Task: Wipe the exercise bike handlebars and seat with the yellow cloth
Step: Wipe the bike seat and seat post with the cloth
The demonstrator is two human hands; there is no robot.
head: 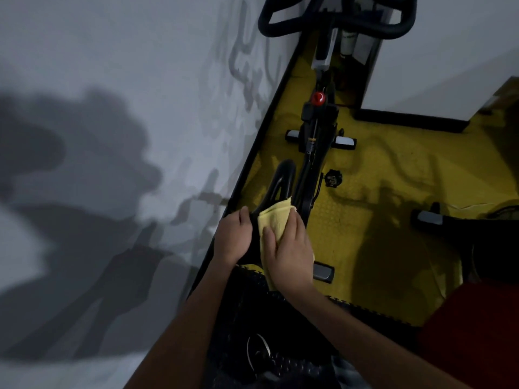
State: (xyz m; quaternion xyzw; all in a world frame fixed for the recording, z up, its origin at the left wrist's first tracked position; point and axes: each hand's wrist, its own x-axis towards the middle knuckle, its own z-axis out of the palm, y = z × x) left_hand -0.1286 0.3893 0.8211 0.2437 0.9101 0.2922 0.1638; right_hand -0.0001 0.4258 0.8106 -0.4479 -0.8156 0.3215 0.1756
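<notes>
The black exercise bike stands along the white wall, seen from above. Its black seat (281, 176) points away from me, with the nose bare and the rear part covered. My right hand (289, 245) presses the yellow cloth (273, 217) flat on the back of the seat. My left hand (234, 238) grips the seat's left side beside the cloth. The black handlebars (337, 22) are at the top of the view, far from both hands. A red knob (319, 98) sits on the frame between seat and handlebars.
The white wall (126, 136) runs close along the bike's left side. Yellow floor mats (379, 192) lie under the bike, with black mats nearer me. Another machine's foot (429, 217) stands at the right. A white block (449, 80) rises at the back right.
</notes>
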